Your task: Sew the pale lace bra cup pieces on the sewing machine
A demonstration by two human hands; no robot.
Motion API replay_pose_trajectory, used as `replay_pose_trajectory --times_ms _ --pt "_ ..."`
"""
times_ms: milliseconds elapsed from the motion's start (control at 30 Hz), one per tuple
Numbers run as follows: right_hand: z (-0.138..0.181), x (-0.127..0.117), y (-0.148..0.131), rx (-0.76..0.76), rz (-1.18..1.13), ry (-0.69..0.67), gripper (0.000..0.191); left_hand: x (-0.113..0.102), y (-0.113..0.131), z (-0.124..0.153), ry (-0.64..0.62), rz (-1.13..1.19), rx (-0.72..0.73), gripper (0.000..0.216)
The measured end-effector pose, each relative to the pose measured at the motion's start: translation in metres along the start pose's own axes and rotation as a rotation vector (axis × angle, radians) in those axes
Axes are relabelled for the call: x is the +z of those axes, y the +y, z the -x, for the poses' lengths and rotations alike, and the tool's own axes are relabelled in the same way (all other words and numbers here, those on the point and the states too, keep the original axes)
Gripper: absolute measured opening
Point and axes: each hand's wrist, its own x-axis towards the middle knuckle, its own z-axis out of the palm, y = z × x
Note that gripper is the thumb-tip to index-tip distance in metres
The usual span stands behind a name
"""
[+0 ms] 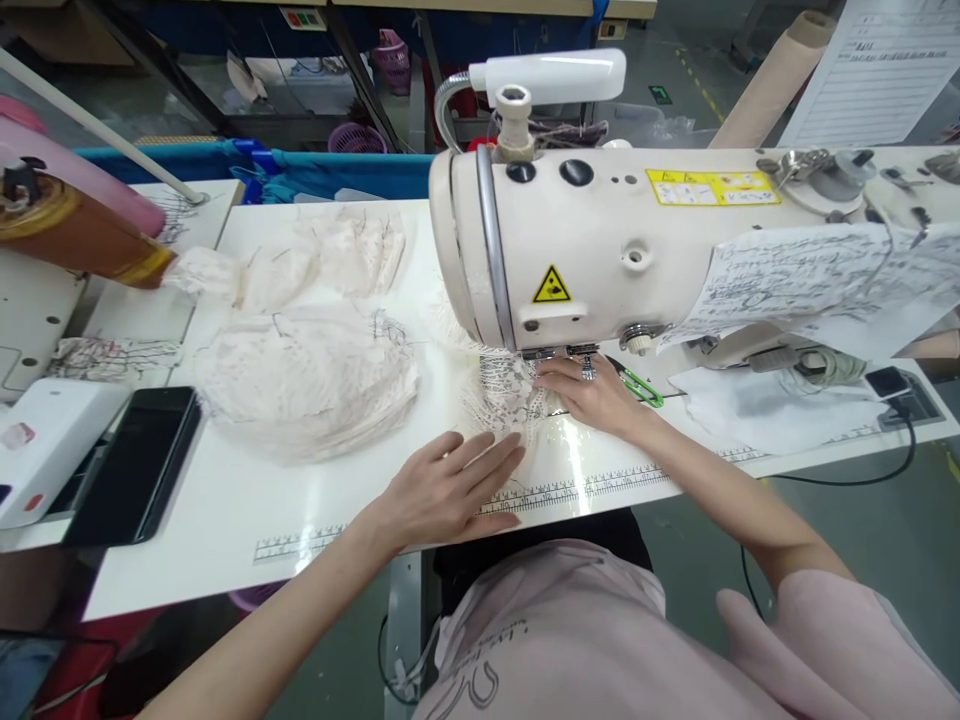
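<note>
A piece of cream lace fabric (pixel 501 395) lies on the white table beneath the head of a sewing machine (pixel 592 240). My left hand (pixel 457 488) rests at the near edge of the lace, fingers stretched out and nothing gripped. Close by the machine's needle area, my right hand (pixel 589 392) lies on the lace's right side with its fingers extended; a ring shows on one finger. The fingertips are partly hidden under the machine head. Green-handled thread snips (pixel 637 385) lie just beyond my right hand.
Heaps of lace pieces (pixel 311 385) spread over the left of the table. A black phone (pixel 135 465) and a white device (pixel 56 450) sit at the far left. White cloth (pixel 772 410) lies right of the machine. A printed ruler (pixel 585 490) runs along the front edge.
</note>
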Motion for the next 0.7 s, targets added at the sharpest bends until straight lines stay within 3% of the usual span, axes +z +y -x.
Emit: replay_pose_trajectory --times_ms 67,133,333,433,567,700 --pt "-0.001 -0.003 0.0 -0.005 -0.031 -0.042 0.044 0.001 0.007 0.01 0.005 -0.021 0.008 0.027" --pt "-0.003 -0.008 -0.001 -0.011 -0.056 -0.096 0.044 0.004 0.013 0.015 0.039 -0.029 -0.065 0.027" --pt "-0.01 -0.018 -0.001 -0.029 -0.099 -0.177 0.037 -0.006 0.007 -0.003 0.02 0.039 -0.506 0.02" --pt "-0.013 -0.015 0.004 -0.044 -0.122 -0.131 0.028 -0.01 -0.013 -0.02 -0.072 0.01 -0.464 0.018" --pt "-0.011 -0.006 0.009 -0.027 -0.106 -0.062 0.026 0.009 -0.04 -0.038 -0.228 0.026 -0.313 0.019" --pt "-0.002 0.0 0.01 0.01 -0.059 -0.021 0.027 0.035 -0.049 -0.042 -0.193 -0.064 -0.261 0.028"
